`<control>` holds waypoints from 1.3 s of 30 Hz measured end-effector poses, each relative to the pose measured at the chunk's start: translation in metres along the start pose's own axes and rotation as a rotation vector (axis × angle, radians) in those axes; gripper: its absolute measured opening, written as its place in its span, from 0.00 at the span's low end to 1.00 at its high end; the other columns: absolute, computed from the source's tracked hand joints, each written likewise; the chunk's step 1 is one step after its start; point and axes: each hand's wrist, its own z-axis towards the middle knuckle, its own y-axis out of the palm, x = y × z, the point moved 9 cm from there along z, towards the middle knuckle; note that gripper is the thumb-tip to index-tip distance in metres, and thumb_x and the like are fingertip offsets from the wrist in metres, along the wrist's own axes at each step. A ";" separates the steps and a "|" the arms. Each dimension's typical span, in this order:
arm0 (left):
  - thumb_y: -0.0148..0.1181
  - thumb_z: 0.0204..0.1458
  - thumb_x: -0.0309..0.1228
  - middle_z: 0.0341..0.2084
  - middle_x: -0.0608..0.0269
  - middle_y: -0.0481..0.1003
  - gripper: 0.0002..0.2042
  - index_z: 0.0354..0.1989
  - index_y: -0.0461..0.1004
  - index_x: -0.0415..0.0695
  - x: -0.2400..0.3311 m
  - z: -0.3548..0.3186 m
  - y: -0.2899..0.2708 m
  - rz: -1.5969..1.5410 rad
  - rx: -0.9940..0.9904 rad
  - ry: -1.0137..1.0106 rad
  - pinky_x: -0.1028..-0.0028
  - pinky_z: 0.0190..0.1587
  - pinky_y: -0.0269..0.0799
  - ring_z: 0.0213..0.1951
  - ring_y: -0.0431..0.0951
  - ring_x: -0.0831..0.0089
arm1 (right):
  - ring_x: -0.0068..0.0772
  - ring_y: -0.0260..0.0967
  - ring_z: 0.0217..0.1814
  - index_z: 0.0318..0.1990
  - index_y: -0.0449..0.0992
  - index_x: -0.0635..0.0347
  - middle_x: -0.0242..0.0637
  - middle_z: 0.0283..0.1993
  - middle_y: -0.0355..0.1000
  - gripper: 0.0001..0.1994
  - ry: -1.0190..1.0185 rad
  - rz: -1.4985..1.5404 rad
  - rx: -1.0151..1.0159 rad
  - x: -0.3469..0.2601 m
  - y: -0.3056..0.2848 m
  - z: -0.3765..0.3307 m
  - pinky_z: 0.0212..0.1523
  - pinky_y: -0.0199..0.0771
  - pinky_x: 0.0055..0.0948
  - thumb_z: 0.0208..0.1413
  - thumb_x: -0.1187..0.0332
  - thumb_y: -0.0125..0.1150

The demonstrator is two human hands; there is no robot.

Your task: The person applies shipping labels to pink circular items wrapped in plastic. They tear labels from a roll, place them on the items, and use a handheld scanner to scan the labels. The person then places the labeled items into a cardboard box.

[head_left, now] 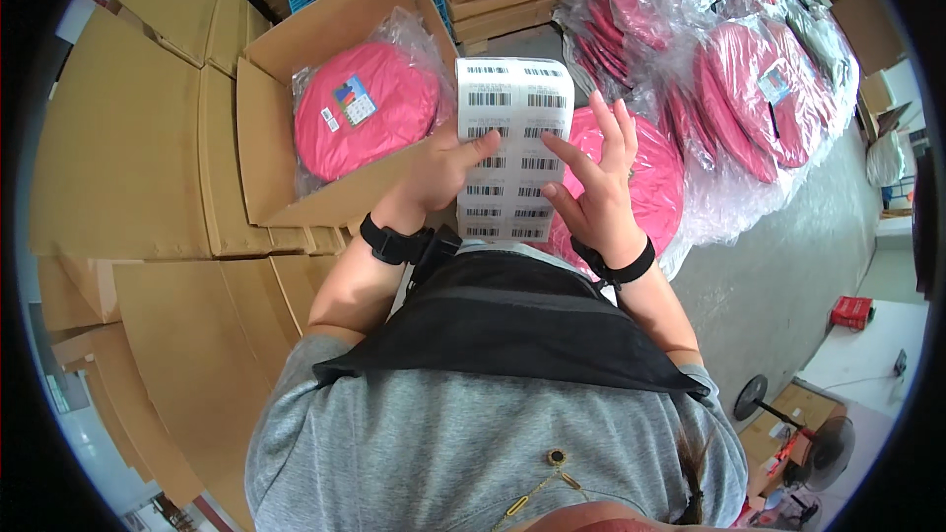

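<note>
The white barcode label sheet [512, 148] stands upright between the hands, long axis running away from the body: the left hand [443, 172] pinches its left edge with thumb on the face, while the right hand [596, 187], fingers spread, touches its right edge.

Label sheet [512, 148] between both hands, box [296, 128] left — bagged discs [749, 89] right

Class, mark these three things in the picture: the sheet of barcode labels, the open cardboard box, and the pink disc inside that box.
sheet of barcode labels [514, 108]: head view, upper middle of the sheet.
open cardboard box [268, 153]: head view, left wall.
pink disc [379, 123]: head view, its middle, under clear wrap.
</note>
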 end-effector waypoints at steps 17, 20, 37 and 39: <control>0.47 0.53 0.26 0.43 0.60 0.70 0.16 0.51 0.62 0.37 0.002 -0.014 0.022 0.453 -0.154 0.050 0.71 0.50 0.62 0.47 0.68 0.71 | 0.61 0.38 0.64 0.46 0.71 0.54 0.55 0.63 0.44 0.20 0.052 0.001 0.022 0.018 -0.015 0.003 0.61 0.38 0.52 0.43 0.60 0.59; 0.48 0.52 0.25 0.43 0.55 0.71 0.15 0.49 0.64 0.37 0.007 -0.017 0.026 0.650 -0.171 0.087 0.71 0.49 0.63 0.46 0.70 0.66 | 0.60 0.38 0.64 0.44 0.72 0.55 0.55 0.62 0.46 0.20 0.016 0.086 0.124 0.018 -0.029 0.001 0.61 0.38 0.51 0.50 0.52 0.51; 0.48 0.43 0.23 0.36 0.54 0.72 0.13 0.38 0.73 0.45 0.007 -0.030 0.051 1.210 -0.299 0.390 0.64 0.34 0.70 0.31 0.73 0.55 | 0.58 0.41 0.64 0.45 0.70 0.58 0.55 0.61 0.48 0.25 0.091 0.245 0.203 0.036 -0.029 0.003 0.61 0.38 0.49 0.57 0.47 0.35; 0.48 0.42 0.22 0.36 0.55 0.72 0.13 0.38 0.73 0.46 0.008 -0.031 0.054 1.196 -0.304 0.389 0.64 0.34 0.70 0.31 0.73 0.55 | 0.58 0.41 0.64 0.45 0.70 0.59 0.55 0.61 0.48 0.26 0.137 0.214 0.155 0.038 -0.023 0.004 0.61 0.38 0.49 0.57 0.47 0.34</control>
